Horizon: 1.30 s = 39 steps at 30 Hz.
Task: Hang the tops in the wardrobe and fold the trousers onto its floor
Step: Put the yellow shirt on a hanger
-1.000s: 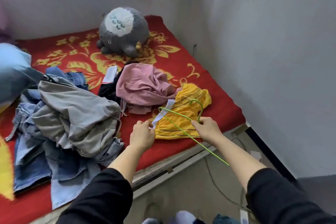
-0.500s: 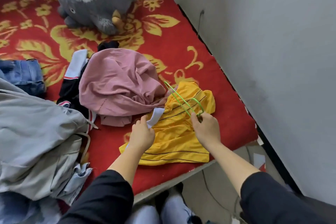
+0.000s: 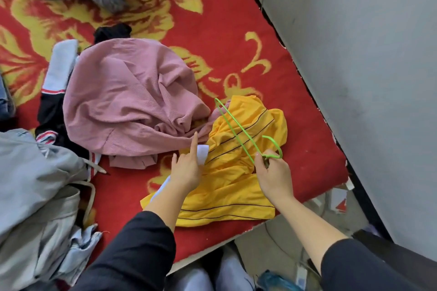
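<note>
Right fingers (image 3: 260, 163) pinch hanger (image 3: 238, 129) over yellow top (image 3: 231, 184) near bed edge (image 3: 305, 198); left fingers (image 3: 194, 146) unclear.

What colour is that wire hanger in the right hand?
Bright green; the hanger shows best in the head view.

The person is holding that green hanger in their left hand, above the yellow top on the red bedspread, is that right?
Not quite. The head view shows the green hanger pinched in the right hand, not the left; the left hand is by the top's white collar. The rest holds: the hanger is above the yellow top on the red bedspread.
</note>
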### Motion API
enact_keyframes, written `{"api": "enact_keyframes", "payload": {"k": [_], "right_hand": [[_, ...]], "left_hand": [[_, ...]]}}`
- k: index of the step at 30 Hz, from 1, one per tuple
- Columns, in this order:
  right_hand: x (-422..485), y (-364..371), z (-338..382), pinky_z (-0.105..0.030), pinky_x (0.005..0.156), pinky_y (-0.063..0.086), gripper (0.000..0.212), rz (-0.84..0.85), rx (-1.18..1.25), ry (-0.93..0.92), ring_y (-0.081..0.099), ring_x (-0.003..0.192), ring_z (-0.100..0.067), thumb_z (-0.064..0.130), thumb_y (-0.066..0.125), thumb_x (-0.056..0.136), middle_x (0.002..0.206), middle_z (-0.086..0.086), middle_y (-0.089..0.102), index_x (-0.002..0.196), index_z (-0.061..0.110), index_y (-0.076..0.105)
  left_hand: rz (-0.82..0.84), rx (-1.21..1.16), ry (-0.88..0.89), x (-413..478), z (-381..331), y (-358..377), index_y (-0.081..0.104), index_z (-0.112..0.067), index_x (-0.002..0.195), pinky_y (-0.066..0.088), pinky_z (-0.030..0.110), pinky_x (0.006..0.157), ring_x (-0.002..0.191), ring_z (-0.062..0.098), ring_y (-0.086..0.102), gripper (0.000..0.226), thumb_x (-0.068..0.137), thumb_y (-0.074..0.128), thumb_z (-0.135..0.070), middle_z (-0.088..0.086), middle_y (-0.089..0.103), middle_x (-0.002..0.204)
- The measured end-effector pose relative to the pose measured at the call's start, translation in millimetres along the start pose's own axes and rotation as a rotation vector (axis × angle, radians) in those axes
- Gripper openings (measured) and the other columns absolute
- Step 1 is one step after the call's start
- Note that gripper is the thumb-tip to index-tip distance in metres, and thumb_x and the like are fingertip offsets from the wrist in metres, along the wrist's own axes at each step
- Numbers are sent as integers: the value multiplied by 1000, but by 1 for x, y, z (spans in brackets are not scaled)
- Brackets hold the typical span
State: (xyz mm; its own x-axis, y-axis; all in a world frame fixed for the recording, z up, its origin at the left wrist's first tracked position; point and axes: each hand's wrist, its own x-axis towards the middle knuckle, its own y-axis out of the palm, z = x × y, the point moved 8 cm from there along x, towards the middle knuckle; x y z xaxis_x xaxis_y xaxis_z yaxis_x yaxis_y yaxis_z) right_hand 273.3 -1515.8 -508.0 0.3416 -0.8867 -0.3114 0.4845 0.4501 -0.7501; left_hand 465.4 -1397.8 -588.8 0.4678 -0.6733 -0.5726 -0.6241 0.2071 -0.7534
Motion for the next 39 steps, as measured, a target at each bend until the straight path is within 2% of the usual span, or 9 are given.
{"api": "enact_keyframes", "payload": {"k": [2,5,7,12,16,19,21,33,39], "right_hand": [[0,-2,-3,-26,52,26,38,-4,20,23,44,61,-17,30,46,99,61,10,42,63,34,34],[0,-8,0,-30,59,30,36,-7,70,54,50,64,-21,30,45,99,61,5,48,63,30,39],[1,-15,8,-29,59,30,37,-24,95,59,51,63,-17,31,45,98,61,6,49,62,28,41],[-4,-48,38,-31,52,26,44,-124,148,56,46,57,-9,31,49,97,58,4,49,56,19,43],[-10,-74,73,-24,49,29,45,-149,177,15,47,55,-10,32,49,97,56,3,50,55,18,43],[-15,-91,107,-31,52,32,45,-152,229,-39,48,55,-13,33,49,97,56,3,50,55,18,44],[-19,-105,134,-32,54,33,44,-160,271,-84,47,54,-14,32,49,97,55,3,49,57,17,44],[-54,-167,305,-26,46,29,65,-110,355,-498,33,47,-7,78,65,63,57,10,40,75,18,45],[-44,-168,344,-30,46,37,11,-126,142,-460,48,54,-20,16,52,75,64,-2,52,69,13,43]], "left_hand": [[102,-146,35,-2,-6,-1,4,-37,152,43,37,73,86,33,59,75,93,42,-11,15,66,101],[264,-423,-26,-11,-11,-17,62,-20,126,43,29,82,105,23,58,38,93,45,-14,6,64,121],[316,-603,-87,-20,-15,-40,74,-10,101,47,27,72,84,16,58,25,91,52,-17,6,67,99],[310,-877,95,-49,-42,-127,65,-8,121,56,25,63,68,11,62,44,84,47,7,8,65,80],[-133,-89,337,-73,-64,-196,67,-24,121,49,32,64,70,20,62,52,81,46,3,3,70,82],[-357,69,251,-92,-66,-239,71,-12,88,40,33,54,75,29,60,19,88,53,-17,8,68,79],[-498,168,231,-107,-69,-270,57,-11,68,26,30,47,68,24,51,37,94,51,-35,4,60,69],[-798,-642,475,-222,-112,-451,38,-14,66,27,27,51,52,9,30,37,96,48,-32,-3,33,59],[-843,-899,590,-272,-114,-512,42,-16,65,31,25,49,51,11,34,34,94,49,-32,-2,32,57]]}}
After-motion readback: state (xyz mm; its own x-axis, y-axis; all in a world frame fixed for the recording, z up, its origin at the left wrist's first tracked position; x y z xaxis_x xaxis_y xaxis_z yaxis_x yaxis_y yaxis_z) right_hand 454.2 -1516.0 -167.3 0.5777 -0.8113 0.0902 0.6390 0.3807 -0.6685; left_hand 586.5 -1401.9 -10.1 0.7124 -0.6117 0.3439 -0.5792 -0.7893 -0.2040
